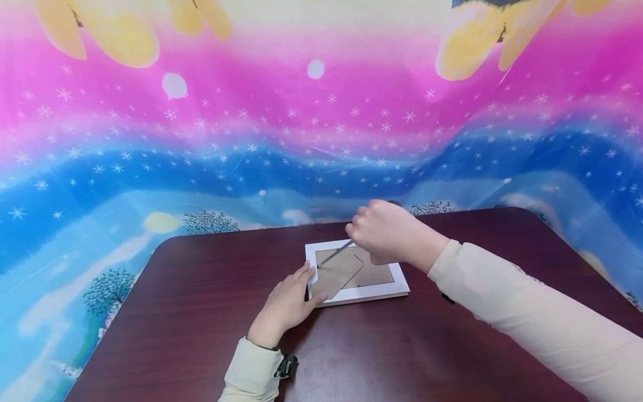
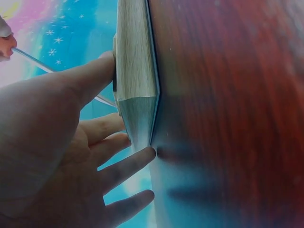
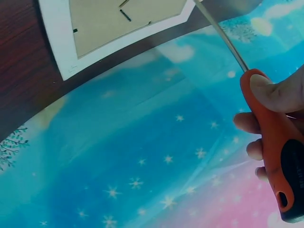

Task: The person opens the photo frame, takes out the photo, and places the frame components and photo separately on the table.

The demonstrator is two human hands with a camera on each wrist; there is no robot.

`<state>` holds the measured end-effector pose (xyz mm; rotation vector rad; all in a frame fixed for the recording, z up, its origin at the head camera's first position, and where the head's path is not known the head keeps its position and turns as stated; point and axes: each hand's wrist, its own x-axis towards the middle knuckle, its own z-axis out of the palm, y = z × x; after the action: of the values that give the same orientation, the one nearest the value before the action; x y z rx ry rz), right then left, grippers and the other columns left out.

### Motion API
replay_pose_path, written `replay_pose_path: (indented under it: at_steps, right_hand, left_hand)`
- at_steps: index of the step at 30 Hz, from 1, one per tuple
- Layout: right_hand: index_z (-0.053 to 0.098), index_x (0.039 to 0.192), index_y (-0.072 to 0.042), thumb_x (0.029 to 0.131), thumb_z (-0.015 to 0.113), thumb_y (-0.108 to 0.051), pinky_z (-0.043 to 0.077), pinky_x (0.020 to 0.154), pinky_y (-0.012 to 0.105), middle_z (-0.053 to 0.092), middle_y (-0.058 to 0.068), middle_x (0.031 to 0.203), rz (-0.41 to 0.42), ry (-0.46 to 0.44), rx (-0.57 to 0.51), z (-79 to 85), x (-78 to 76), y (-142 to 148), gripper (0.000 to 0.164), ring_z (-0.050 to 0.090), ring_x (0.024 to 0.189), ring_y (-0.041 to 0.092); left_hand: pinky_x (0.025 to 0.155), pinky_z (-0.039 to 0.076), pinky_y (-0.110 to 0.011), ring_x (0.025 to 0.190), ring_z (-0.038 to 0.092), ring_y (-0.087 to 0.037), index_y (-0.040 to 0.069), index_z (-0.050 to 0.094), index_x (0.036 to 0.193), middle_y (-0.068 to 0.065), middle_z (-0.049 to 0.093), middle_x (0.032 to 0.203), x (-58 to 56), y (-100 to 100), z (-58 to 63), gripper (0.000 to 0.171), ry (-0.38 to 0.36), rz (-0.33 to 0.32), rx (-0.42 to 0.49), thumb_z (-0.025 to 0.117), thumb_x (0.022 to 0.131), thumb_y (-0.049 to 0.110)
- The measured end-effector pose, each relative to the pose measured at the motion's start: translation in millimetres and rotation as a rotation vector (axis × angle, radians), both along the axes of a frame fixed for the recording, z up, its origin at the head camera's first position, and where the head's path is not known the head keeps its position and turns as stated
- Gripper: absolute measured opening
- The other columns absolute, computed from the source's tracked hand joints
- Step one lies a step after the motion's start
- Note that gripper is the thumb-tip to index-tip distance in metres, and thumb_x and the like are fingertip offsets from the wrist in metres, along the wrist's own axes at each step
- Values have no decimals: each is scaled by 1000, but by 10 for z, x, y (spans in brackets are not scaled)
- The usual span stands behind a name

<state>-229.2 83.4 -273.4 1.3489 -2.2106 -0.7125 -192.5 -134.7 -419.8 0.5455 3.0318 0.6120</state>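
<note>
A white picture frame (image 1: 374,292) lies back up on the table, its brown backing board (image 1: 375,274) showing with small dark tabs at its edges. A flat brown stand leg (image 1: 342,273) runs diagonally over the board. My right hand (image 1: 392,231) grips a screwdriver by its orange and black handle (image 3: 268,128). The metal shaft (image 1: 335,253) slants down to a tab at the board's left edge. At the frame's near left corner is my left hand (image 1: 283,298), fingers outstretched. Its thumb (image 2: 97,71) rests on the frame's upturned back, with fingertips along the side.
The dark red wooden table (image 1: 226,290) has rounded far corners. Behind it and at both sides hangs a pink and blue cloth (image 1: 281,128) printed with snowflakes and trees. A black strap (image 1: 286,366) is round the left wrist.
</note>
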Motion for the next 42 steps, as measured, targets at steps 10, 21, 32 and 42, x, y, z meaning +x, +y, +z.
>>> replay_pose_path:
  at_steps: [10, 21, 32, 42]
  right_hand:
    - [58, 61, -16, 66, 60, -5, 42, 39, 29, 56, -5, 51, -31, -164, -235, -173, -211, 280, 13, 42, 45, 9]
    - [59, 68, -12, 58, 61, -11, 45, 44, 27, 59, -1, 56, 0, -29, 8, -46, -12, 28, 11, 48, 50, 16]
    - [61, 69, -13, 58, 63, -13, 46, 43, 27, 60, -2, 57, -40, -49, 19, -25, -8, -5, 11, 49, 51, 15]
    - [60, 65, -15, 68, 65, -12, 42, 38, 28, 59, -3, 53, -36, -108, -192, -160, -107, 280, 7, 47, 47, 13]
  left_hand:
    - [103, 41, -55, 130, 42, -38, 3, 44, 140, -20, 38, 151, 15, 10, 11, 65, -17, 7, -2, 57, 89, 41]
    - [103, 41, -56, 129, 43, -38, 3, 44, 140, -19, 37, 151, 34, -30, 9, 64, -26, 11, 4, 57, 89, 41]
    - [103, 41, -57, 130, 42, -38, 3, 44, 139, -19, 39, 151, 17, -17, 3, 64, -17, 17, 4, 56, 89, 41]
    - [103, 41, -55, 130, 42, -37, 3, 44, 140, -19, 38, 151, 4, 8, 0, 65, -17, 5, -11, 56, 89, 42]
